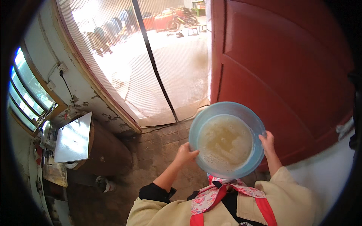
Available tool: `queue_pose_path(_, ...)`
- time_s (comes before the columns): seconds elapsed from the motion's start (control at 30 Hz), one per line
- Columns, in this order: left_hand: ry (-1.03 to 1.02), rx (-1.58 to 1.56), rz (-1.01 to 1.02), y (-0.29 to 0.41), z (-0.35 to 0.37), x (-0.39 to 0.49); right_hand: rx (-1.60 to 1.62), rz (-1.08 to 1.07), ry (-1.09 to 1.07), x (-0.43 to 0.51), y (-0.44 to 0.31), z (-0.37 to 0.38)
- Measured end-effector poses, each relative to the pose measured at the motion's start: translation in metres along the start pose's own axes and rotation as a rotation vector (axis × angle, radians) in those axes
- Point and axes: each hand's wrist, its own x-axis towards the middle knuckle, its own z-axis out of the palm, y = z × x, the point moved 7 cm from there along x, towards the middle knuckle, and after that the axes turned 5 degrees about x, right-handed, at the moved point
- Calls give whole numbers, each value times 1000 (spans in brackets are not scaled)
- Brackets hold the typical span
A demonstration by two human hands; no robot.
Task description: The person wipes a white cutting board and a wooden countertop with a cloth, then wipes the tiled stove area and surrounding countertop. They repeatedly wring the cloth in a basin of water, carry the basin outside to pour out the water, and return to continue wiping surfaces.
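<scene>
A round, light blue plastic basin [200,118] is held out in front of my body at waist height. Cloudy, yellowish water [224,141] with foam and bubbles fills its lower part. My left hand [186,154] grips the basin's left rim, with the thumb over the edge. On the opposite side, my right hand [267,142] holds the right rim. Below the basin, a floral apron [204,200] with red straps lies over my beige top.
Ahead, a mesh door curtain [181,70] hangs in the doorway, with a bicycle [181,22] and stools outside. A red door [263,65] stands at the right. On the left are a large brown vat [110,147] under a flat board [74,138], a metal pot [48,135] and a small bucket [106,185].
</scene>
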Motion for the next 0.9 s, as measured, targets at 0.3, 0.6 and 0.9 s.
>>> queue_pose_path(0.3,366,-164,-123,12,-188,141,219,-7,-337,237,-41,299)
queue_pose_path(0.6,538,-392,-232,-42,-325,343,-51,-80,-446,434,-66,518)
queue_pose_path(0.9,510,-475,-328,-67,-432,543,-40,-3,-363,572,-109,652)
